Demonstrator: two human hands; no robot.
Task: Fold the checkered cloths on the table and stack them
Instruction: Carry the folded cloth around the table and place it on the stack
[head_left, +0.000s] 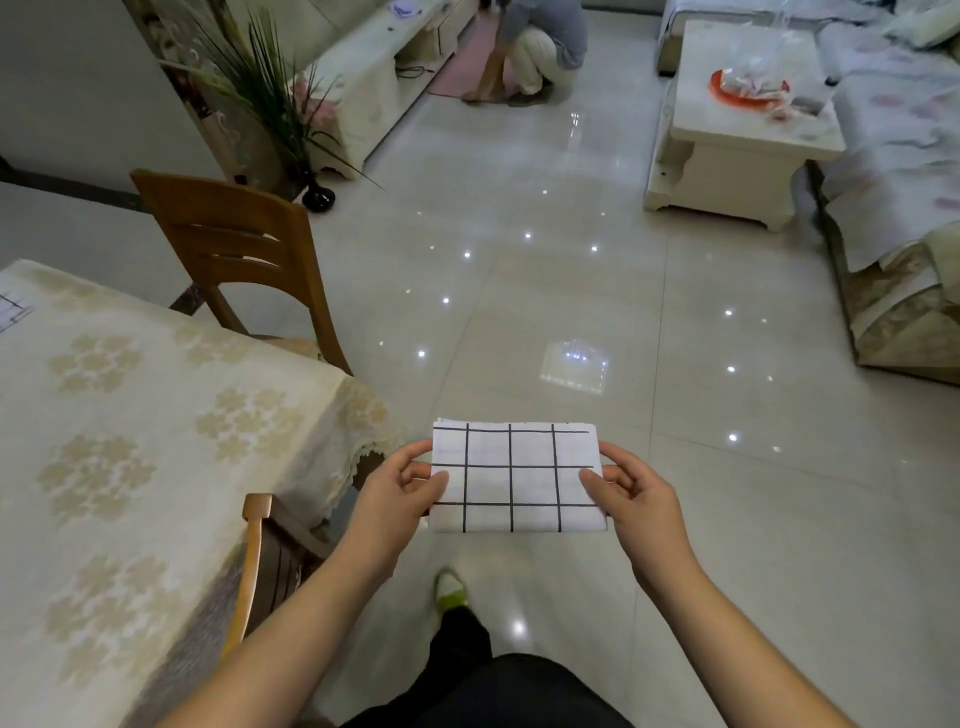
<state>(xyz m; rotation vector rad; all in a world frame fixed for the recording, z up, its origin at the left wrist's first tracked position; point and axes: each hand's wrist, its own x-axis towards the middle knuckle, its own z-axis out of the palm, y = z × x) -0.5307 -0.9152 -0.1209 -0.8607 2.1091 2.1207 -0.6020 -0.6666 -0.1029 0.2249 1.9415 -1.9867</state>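
Cloth folded small, pinched between left hand and right hand; unstacked, worktop at nine o'clock.

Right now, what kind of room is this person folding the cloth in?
Most likely a home's combined living and dining room: a dining table with a wooden chair, a coffee table, and a covered sofa on a tiled floor.

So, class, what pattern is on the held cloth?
White cloth with a black grid of lines, head view.
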